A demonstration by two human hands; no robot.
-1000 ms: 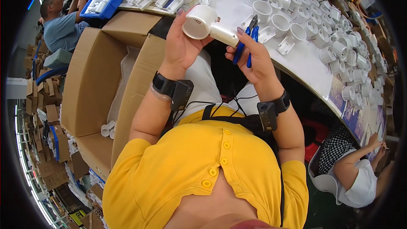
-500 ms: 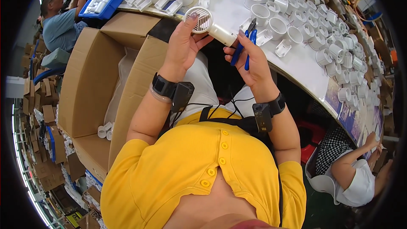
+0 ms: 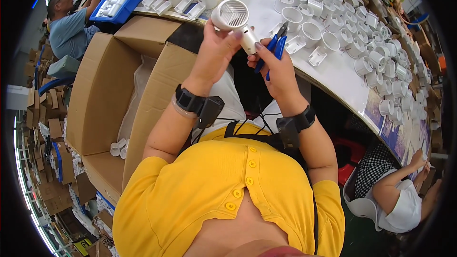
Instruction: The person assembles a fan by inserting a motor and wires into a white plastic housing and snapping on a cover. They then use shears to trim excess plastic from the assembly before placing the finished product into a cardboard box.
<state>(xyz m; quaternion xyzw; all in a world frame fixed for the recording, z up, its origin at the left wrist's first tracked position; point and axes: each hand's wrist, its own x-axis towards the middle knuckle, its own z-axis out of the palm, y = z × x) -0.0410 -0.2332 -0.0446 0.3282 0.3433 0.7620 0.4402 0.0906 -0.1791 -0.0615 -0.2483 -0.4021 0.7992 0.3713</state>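
A white handheld fan with a slatted round grille is raised over the near edge of the table, its handle slanting down to the right. My left hand is closed around its neck, the thumb lying on the handle below the grille. My right hand grips blue-handled nippers, whose dark jaws point up and away. The thumb and fingertips of that hand also meet the lower end of the fan's handle. Beyond both hands, white round fan housings stand on the table.
The white tabletop carries several rows of housings. An open cardboard box with small white cups inside stands to my left. A blue tray of white parts is at the far left. Other people sit at the left and lower right.
The fan has turned more upright, its head moving slightly right. My left thumb has shifted from the grille to the handle. My right hand and the nippers have moved slightly left.
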